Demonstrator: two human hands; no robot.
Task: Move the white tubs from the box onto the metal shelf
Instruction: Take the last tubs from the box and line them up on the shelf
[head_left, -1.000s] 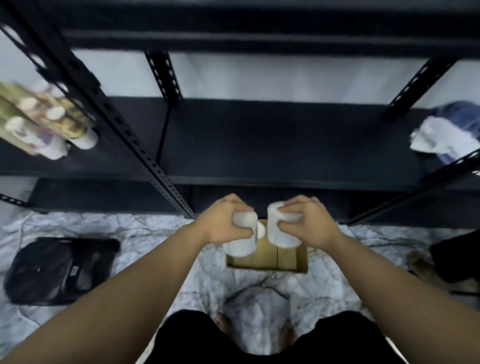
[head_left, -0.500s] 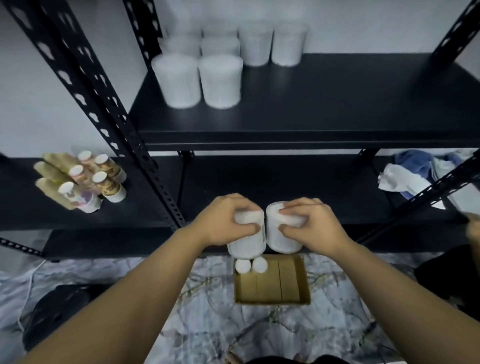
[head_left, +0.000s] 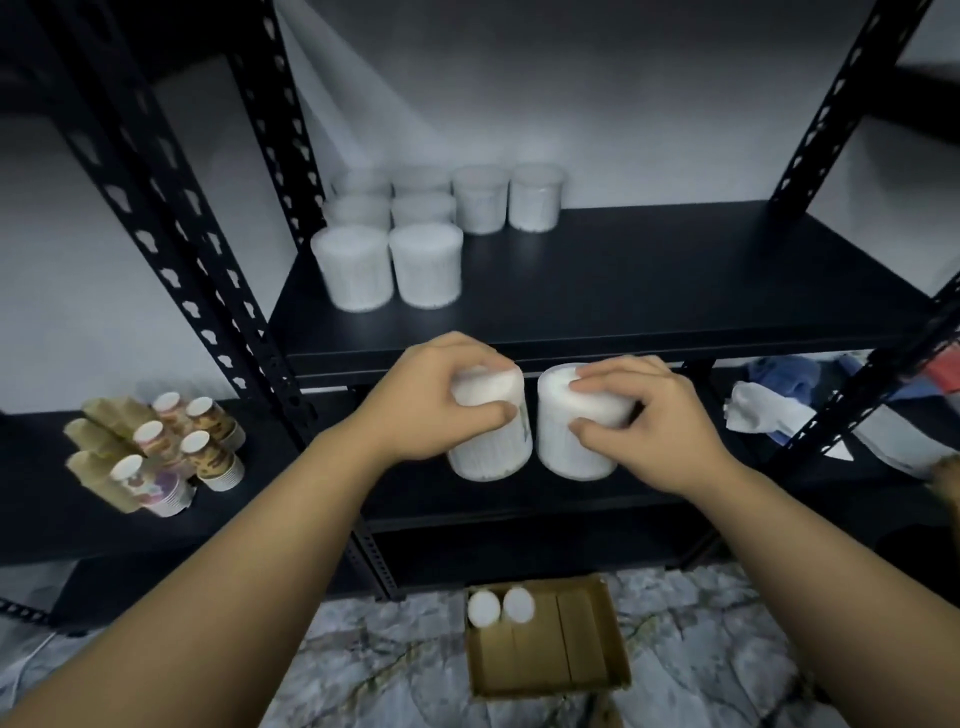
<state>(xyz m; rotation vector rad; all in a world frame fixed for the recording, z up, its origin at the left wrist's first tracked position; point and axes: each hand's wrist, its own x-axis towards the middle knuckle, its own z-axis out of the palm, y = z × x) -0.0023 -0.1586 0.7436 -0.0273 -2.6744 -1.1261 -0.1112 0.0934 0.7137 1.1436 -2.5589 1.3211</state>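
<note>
Up come both hands since the earlier frame, carrying their tubs from just above the box to the front edge of the upper shelf board. Left hand is wrapped around the top of 1 white round plastic tub, fingers over the lid and thumb across the side. Right hand grips the top of a 2nd white round tub the same way. The 2 tubs hang upright in the air, side by side and nearly touching, just below and in front of the black metal shelf.

On that shelf board, at its far left, 8 more white tubs stand in a tight cluster, 2 at the near edge of the group and the others behind.

Down on the marbled grey floor, near the person, sits the open brown cardboard box, with 2 white round lids showing in its far left corner.

Out to the left, on a lower black shelf, lie stacks of patterned paper cups in tan sleeves. Out to the right, on the lower level, a heap of white and blue cloth is partly hidden behind a black perforated upright.
</note>
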